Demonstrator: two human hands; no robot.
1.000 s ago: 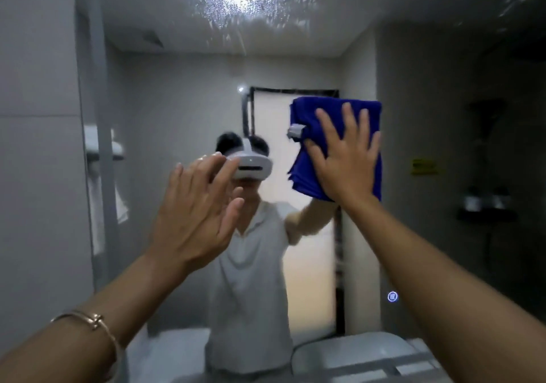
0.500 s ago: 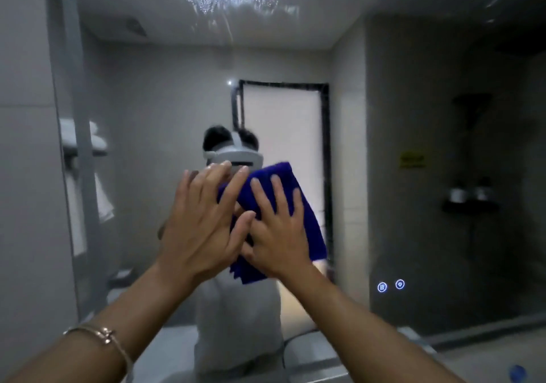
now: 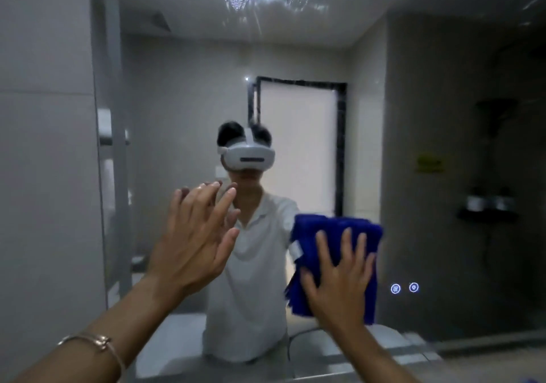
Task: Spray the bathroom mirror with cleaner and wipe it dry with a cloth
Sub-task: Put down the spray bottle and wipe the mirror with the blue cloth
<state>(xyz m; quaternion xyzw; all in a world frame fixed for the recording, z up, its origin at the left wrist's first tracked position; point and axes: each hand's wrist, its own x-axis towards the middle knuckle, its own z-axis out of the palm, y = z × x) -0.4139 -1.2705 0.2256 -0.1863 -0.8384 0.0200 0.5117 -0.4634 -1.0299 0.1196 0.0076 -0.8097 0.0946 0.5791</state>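
The bathroom mirror [image 3: 443, 93] fills most of the head view, with spray droplets still clinging near its top centre. My right hand [image 3: 339, 279] presses a folded blue cloth [image 3: 334, 229] flat against the glass at the lower right of centre. My left hand [image 3: 192, 241] is raised to the left of the cloth with its fingers spread, fingertips at or very near the glass, and it holds nothing. A thin bracelet sits on my left wrist. No spray bottle is visible.
The mirror's left edge [image 3: 99, 176] meets a grey tiled wall [image 3: 44, 176]. Two small lit touch buttons [image 3: 404, 288] glow on the glass right of the cloth. A white basin rim [image 3: 325, 350] runs along the bottom. The mirror reflects a person in a white shirt.
The cloth under my right hand went from the upper right down to the centre beside my left hand, then out to the lower right. My left hand stayed raised and open.
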